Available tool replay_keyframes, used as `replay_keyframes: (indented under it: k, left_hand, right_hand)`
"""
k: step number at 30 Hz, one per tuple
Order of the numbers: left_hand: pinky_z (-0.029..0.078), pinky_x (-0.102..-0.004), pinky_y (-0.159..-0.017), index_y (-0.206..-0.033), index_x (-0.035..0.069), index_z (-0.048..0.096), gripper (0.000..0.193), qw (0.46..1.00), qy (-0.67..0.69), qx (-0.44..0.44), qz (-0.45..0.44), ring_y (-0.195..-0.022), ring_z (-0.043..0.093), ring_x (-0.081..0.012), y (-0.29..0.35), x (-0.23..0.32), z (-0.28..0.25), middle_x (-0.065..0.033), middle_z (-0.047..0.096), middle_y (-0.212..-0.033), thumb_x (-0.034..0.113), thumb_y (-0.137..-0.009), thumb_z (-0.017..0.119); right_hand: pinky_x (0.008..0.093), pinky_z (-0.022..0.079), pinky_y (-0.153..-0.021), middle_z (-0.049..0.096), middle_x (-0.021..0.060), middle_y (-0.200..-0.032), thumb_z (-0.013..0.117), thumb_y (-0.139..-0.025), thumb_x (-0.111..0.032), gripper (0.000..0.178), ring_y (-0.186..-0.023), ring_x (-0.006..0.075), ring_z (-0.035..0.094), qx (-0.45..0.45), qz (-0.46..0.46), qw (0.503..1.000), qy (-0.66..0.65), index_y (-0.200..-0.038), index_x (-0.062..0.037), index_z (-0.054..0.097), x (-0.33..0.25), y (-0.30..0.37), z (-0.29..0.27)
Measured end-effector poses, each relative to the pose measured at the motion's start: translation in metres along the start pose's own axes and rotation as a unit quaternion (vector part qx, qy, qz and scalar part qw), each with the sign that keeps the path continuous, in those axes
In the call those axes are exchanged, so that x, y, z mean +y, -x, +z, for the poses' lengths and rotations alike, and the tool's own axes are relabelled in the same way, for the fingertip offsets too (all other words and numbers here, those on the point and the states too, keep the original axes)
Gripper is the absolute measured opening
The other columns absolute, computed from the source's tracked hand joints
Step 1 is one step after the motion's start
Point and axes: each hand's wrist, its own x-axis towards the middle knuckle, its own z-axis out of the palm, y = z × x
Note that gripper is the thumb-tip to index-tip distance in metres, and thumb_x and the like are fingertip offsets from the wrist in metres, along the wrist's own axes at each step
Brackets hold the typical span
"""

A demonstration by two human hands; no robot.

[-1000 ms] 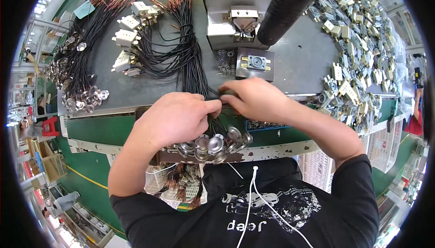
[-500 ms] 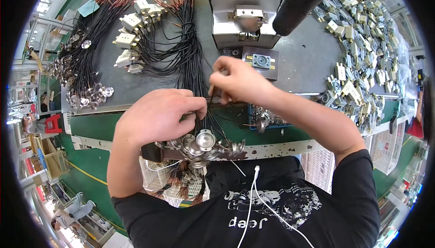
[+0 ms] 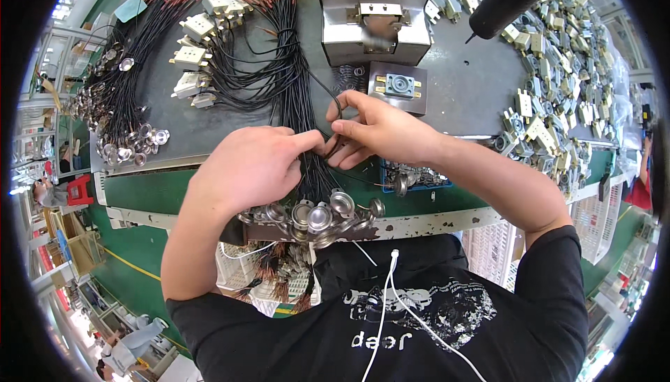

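A thick bundle of black wires (image 3: 287,96) runs down the bench toward me, with bare copper-coloured ends at the far side. Round metal caps (image 3: 319,217) hang from its near end over the bench edge. My right hand (image 3: 380,129) pinches one black wire that loops out from the bundle. Over the bundle's left side lies my left hand (image 3: 255,165), fingers curled, its index fingertip meeting the right fingers at that wire. What sits under the left palm is hidden. White connector blocks (image 3: 190,56) on wires lie left of the bundle.
A metal press (image 3: 377,12) with a black lever handle (image 3: 520,1) stands beyond my hands. Before it, a grey block with brass terminals (image 3: 399,85) sits on a fixture. Many similar blocks (image 3: 541,68) pile at the right. Another wire bundle (image 3: 132,68) lies left; a blue tray (image 3: 419,181) holds small metal parts.
My right fingers have opened out and now pinch a looped wire. My left index finger has stretched toward them. The hanging caps have swung and spread, and the lever handle appears farther right.
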Motion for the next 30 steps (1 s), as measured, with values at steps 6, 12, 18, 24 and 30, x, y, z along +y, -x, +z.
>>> replay_keyframes:
  k: [6, 12, 18, 24, 30]
  left_hand:
    - [0.053, -0.0462, -0.072, -0.095, 0.012, 0.066, 0.015, 0.993, -0.091, 0.043, 0.054, -0.081, 0.066, -0.0323, -0.010, 0.001, 0.000, -0.0103, 0.060, -0.080, 0.010, -0.080, 0.065]
    - [0.053, -0.0447, -0.070, -0.092, 0.012, 0.067, 0.011, 0.997, -0.037, 0.033, 0.058, -0.079, 0.065, -0.0315, -0.009, 0.001, -0.022, -0.0098, 0.060, -0.080, 0.010, -0.081, 0.065]
    - [0.053, -0.0451, -0.072, -0.097, 0.011, 0.068, 0.016, 0.998, -0.020, 0.035, 0.057, -0.082, 0.066, -0.0322, -0.012, 0.007, -0.019, -0.0111, 0.061, -0.082, 0.011, -0.082, 0.064]
    - [0.055, -0.0461, -0.075, -0.105, 0.011, 0.065, 0.021, 0.998, 0.018, -0.025, 0.059, -0.086, 0.069, -0.0324, -0.008, 0.002, -0.008, -0.0114, 0.065, -0.085, 0.011, -0.085, 0.062]
    - [0.052, -0.0457, -0.072, -0.098, 0.009, 0.067, 0.016, 0.997, 0.015, -0.023, 0.071, -0.083, 0.066, -0.0336, -0.011, -0.002, -0.004, -0.0114, 0.062, -0.084, 0.009, -0.082, 0.066]
  right_hand:
    - [0.0263, 0.055, -0.069, 0.072, 0.0106, -0.100, 0.047, -0.110, -0.014, 0.025, -0.076, 0.0117, 0.067, 0.028, -0.058, 0.993, 0.096, -0.133, -0.0029, 0.045, 0.008, -0.001, 0.002]
    - [0.0241, 0.049, -0.063, 0.069, 0.0037, -0.088, 0.048, -0.107, -0.012, 0.034, -0.068, 0.0060, 0.056, 0.073, -0.097, 0.976, 0.179, -0.138, -0.0015, 0.052, -0.018, 0.011, -0.007]
    - [0.0240, 0.050, -0.064, 0.068, 0.0033, -0.083, 0.051, -0.107, -0.014, 0.037, -0.069, 0.0054, 0.057, 0.125, -0.146, 0.946, 0.260, -0.140, 0.0000, 0.056, -0.035, 0.019, 0.000]
    - [0.0252, 0.054, -0.071, 0.067, 0.0039, -0.090, 0.055, -0.106, -0.013, 0.045, -0.080, 0.0080, 0.064, 0.050, -0.119, 0.975, 0.181, -0.149, -0.0023, 0.045, -0.026, 0.017, 0.001]
    - [0.0276, 0.058, -0.080, 0.072, 0.0098, -0.102, 0.053, -0.107, -0.009, 0.039, -0.089, 0.0118, 0.069, 0.020, -0.074, 0.989, 0.123, -0.143, -0.0026, 0.039, -0.015, 0.015, 0.001]
